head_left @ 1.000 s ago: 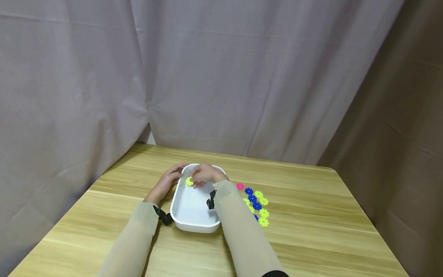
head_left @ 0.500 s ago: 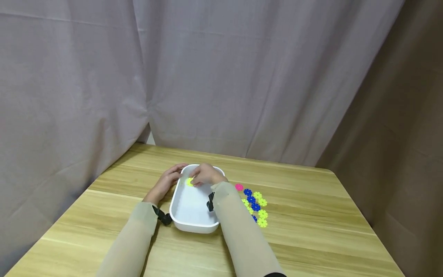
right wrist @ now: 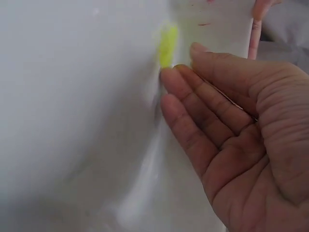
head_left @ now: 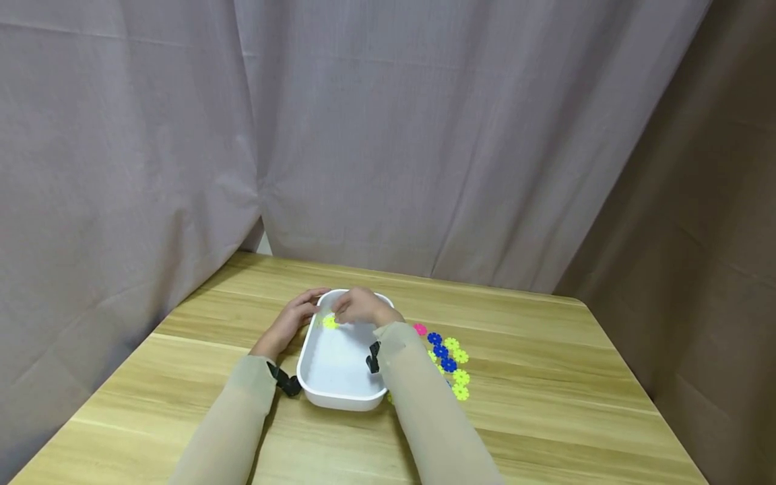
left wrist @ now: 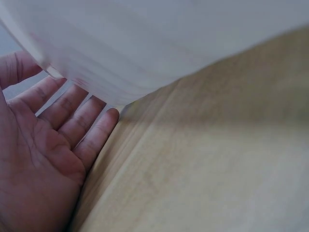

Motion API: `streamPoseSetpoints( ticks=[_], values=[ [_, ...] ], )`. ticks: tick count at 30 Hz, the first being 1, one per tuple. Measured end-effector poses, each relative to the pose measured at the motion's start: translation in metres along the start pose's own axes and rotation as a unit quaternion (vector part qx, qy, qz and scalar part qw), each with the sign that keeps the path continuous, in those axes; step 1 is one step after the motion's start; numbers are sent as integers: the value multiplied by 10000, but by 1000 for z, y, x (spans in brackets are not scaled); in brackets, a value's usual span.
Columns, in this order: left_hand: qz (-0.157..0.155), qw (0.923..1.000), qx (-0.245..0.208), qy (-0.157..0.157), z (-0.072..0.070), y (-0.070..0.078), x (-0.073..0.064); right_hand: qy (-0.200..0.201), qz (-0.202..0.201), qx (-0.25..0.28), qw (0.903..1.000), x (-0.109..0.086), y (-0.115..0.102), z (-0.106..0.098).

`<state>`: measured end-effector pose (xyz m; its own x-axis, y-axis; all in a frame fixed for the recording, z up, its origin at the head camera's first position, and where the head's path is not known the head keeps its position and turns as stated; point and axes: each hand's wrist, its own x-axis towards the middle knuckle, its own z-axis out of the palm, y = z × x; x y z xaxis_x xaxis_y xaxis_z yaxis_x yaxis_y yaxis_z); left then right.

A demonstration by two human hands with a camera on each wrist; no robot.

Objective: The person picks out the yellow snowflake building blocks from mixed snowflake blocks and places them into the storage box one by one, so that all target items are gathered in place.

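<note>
My right hand (head_left: 362, 306) is inside a white tray (head_left: 342, 367), low near its far left corner. A yellow snowflake disc (head_left: 330, 322) lies in the tray right by its fingertips. In the right wrist view the same yellow disc (right wrist: 168, 46) appears edge-on and blurred just beyond the fingers (right wrist: 186, 116), with the thumb standing apart from it. My left hand (head_left: 294, 322) rests against the tray's left side. In the left wrist view its spread, nearly straight fingers (left wrist: 79, 121) touch the tray's outer wall (left wrist: 145, 48).
Right of the tray, several snowflake discs lie on the wooden table (head_left: 545, 391): yellow (head_left: 461, 392), blue (head_left: 448, 364) and one pink (head_left: 420, 329). My right sleeve (head_left: 424, 397) covers part of them. A grey curtain (head_left: 388, 135) hangs behind the table.
The yellow disc has shifted slightly left and down in the tray, and more of it shows beside my right fingertips. My left hand has stayed at the tray's side.
</note>
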<state>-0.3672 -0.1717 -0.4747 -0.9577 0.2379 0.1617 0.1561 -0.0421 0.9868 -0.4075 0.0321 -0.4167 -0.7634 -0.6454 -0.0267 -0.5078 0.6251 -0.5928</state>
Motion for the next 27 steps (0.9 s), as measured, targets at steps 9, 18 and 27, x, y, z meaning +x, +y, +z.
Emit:
streamPoseSetpoints(
  ticks=[9,18,27],
  values=[
    [56,10000,-9,-82,1,0,3,-58,-267,-301,9992,-20,-14,-24],
    [-43,10000,81,-14,-2,-7,0,239,-352,43,9991,-53,-18,-40],
    [-47,9997,247,0,-1,-6,2,1023,-800,457,9905,-96,-7,-72]
  ],
)
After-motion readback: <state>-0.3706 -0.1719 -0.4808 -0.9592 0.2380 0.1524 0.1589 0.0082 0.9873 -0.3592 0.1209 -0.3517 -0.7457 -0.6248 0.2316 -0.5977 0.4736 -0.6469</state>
